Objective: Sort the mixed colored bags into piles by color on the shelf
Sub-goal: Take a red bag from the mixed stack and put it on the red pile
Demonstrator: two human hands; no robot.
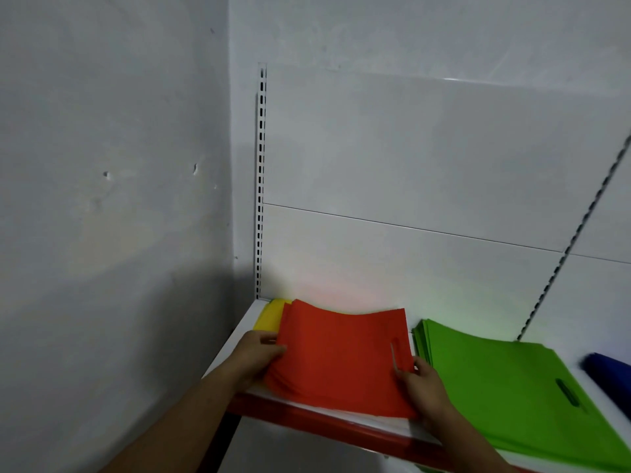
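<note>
Left forearm (191, 421) and right forearm (473, 442) are bare to the wrist; left grip (259, 353) and right grip (423, 382) are 2 bare, slim-fingered hands.

I think I stand in a shop, or in its stock corner. The shelf (239, 339) before me is the metal kind used in stores: a red strip (324, 423) runs along its front edge, and behind it stand white back panels (409, 148) between a slotted upright (261, 186) and a second upright (577, 233). On the shelf lie flat piles of plain goods: red bags (341, 356), green bags (495, 387), yellow bags (269, 317) at the back left corner, blue bags (611, 373) at the right. The side wall (102, 165) is bare and grey.
</note>
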